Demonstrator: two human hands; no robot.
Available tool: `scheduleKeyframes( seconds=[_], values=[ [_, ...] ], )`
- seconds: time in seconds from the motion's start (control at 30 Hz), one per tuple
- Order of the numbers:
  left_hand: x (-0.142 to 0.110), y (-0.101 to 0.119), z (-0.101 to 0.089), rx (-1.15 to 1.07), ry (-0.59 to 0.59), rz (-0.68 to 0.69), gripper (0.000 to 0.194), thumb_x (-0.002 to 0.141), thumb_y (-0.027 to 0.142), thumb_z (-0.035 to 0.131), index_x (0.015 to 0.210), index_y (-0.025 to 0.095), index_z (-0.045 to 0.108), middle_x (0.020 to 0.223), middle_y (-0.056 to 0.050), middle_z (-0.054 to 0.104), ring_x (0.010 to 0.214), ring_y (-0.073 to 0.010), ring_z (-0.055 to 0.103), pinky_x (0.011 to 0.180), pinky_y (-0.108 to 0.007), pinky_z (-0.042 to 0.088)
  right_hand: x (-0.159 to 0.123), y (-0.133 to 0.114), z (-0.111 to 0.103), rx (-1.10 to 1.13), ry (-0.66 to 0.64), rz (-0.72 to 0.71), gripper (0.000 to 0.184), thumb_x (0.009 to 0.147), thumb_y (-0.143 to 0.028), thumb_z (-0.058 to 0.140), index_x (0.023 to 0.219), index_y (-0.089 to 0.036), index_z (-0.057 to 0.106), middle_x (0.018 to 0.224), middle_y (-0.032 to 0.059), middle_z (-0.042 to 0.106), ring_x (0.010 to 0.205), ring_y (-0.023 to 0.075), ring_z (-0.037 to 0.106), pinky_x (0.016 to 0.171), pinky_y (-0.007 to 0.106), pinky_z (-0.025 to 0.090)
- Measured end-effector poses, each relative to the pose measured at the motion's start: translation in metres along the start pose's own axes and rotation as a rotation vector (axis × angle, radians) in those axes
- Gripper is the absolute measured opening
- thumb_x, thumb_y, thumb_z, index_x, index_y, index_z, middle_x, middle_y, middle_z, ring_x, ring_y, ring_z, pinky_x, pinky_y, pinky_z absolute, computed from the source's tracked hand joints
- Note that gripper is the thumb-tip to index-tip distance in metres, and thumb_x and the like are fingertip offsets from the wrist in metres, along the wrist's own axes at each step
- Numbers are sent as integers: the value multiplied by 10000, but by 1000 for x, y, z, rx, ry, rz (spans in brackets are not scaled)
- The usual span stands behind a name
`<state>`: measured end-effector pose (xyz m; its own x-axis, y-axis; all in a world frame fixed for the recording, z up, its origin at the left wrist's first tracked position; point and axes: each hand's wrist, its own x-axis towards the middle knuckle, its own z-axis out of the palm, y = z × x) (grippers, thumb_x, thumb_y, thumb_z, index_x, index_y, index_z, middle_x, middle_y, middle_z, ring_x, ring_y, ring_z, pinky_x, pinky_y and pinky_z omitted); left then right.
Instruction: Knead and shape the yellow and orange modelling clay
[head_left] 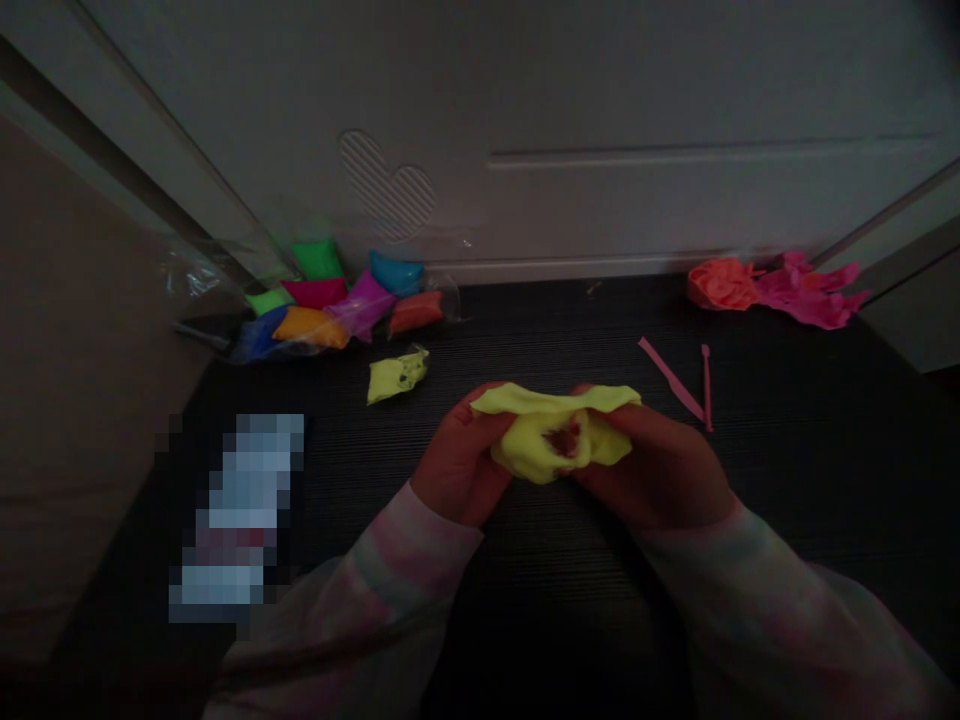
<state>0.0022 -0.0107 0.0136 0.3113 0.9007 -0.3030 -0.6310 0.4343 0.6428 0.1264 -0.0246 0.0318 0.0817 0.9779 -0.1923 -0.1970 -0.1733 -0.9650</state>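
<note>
Soft yellow modelling clay (532,450) is held up between my two hands, over the middle of the dark table. Its upper edge is stretched into a thin sheet, and a ragged hole shows in the lump below. My left hand (461,460) is closed on the clay's left side, thumb toward me. On the other side my right hand (664,465) grips the right end, its fingers mostly hidden behind. A small crumpled yellow packet (397,376) lies beyond my left hand.
Colourful clay packets (330,300) sit in clear plastic at the back left. A blurred-out bright panel (240,510) lies at left. Two pink modelling tools (675,385) are at right, with orange (721,284) and pink (810,290) shapes behind. A white panel (637,210) rises along the table's back.
</note>
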Motion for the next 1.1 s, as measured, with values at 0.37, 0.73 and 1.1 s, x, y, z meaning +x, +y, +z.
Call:
scheduleKeyframes(
  seconds=[0.37, 0.73, 1.1],
  values=[
    [13, 6, -2, 18, 110, 117, 291, 650, 184, 460, 938, 146, 484, 875, -54, 564, 814, -149, 522, 731, -288, 390, 19, 17, 2, 420, -76, 149, 198, 672, -325, 478, 794, -196, 563, 878, 9, 582, 861, 159, 511, 676, 295, 449],
    [11, 5, 0, 52, 31, 210, 205, 661, 303, 456, 832, 191, 477, 845, -18, 533, 776, -135, 511, 657, -278, 411, 31, 38, 6, 84, -70, -159, 306, 629, -261, 530, 935, -250, 534, 990, -3, 547, 932, 161, 474, 824, 308, 350],
    [29, 2, -3, 205, -22, 165, 358, 529, 57, 472, 858, 200, 468, 828, -12, 535, 639, -114, 529, 547, -233, 407, 38, 36, 10, 44, -57, -275, 183, 606, -230, 535, 784, -205, 571, 797, -2, 575, 705, 126, 513, 636, 245, 398]
  ],
)
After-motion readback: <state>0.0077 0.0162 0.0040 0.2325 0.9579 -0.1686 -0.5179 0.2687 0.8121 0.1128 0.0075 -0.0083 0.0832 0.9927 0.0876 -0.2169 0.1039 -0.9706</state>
